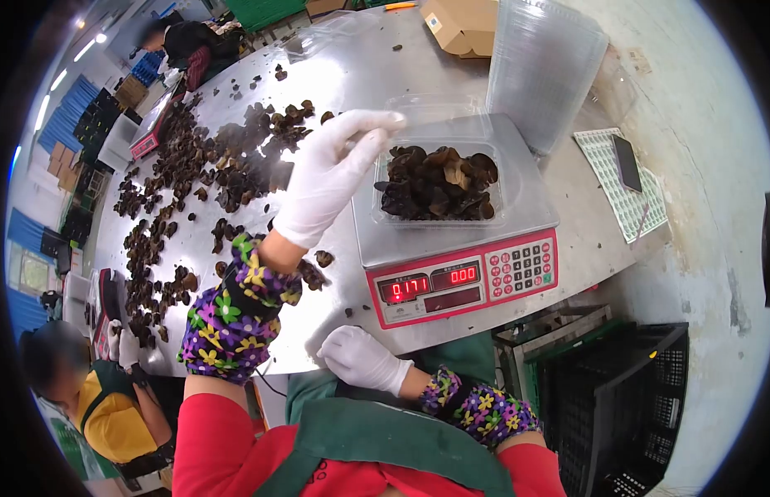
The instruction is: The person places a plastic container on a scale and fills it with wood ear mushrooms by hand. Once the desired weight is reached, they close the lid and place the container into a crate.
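Note:
A clear plastic box point(494, 211) filled with dark brown, ear-shaped mushrooms point(439, 184) sits on the steel pan of a red scale point(463, 286), whose display reads 0.171. My left hand point(335, 170), in a white glove, is raised just left of the box, its fingers apart and nothing seen between them. White-gloved too, my right hand point(360, 360) rests at the table's near edge below the scale, fingers curled together; whether it holds anything is hidden. Loose mushrooms point(236, 166) lie scattered over the metal table to the left.
Stacked clear boxes point(542, 74) stand behind the scale, near a cardboard box point(463, 25). A phone point(626, 164) lies on a sticker sheet point(617, 195) at right. Black crates point(617, 398) are below. Co-workers sit at far left, beside other scales point(144, 142).

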`<action>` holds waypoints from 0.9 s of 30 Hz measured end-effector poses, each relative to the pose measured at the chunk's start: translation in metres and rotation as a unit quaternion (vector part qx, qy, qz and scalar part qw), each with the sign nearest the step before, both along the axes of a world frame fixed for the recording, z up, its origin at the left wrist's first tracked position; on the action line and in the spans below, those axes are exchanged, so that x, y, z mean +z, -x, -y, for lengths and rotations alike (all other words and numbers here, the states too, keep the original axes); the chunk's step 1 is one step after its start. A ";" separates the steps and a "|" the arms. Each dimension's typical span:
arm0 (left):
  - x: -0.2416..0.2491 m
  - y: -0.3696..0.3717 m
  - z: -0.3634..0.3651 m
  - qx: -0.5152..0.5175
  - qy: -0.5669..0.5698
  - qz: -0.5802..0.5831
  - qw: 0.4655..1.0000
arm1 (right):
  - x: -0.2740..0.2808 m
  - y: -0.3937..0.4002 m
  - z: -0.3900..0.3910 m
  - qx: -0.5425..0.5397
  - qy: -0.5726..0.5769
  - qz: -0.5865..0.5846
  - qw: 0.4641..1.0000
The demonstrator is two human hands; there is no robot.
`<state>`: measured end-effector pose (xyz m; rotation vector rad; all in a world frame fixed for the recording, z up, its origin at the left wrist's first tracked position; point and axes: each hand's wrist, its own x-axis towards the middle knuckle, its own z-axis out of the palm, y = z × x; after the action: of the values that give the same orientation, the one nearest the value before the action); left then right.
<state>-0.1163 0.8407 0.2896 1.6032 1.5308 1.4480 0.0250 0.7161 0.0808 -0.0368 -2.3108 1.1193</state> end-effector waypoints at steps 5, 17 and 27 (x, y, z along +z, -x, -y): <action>-0.026 0.025 0.057 0.087 0.073 0.001 0.994 | 0.066 -0.056 -0.023 -0.007 0.075 -0.010 0.997; -0.077 0.041 0.091 0.139 0.113 0.021 0.984 | 0.175 -0.222 -0.129 -0.386 -0.014 0.180 0.905; -0.074 0.004 0.018 0.137 -0.042 -0.282 0.949 | 0.172 -0.170 -0.221 -0.371 -0.112 0.156 0.909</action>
<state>-0.1202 0.8231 0.2159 2.0422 2.1010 1.2580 0.1946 0.9367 0.2527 -0.9825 -2.3340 0.4737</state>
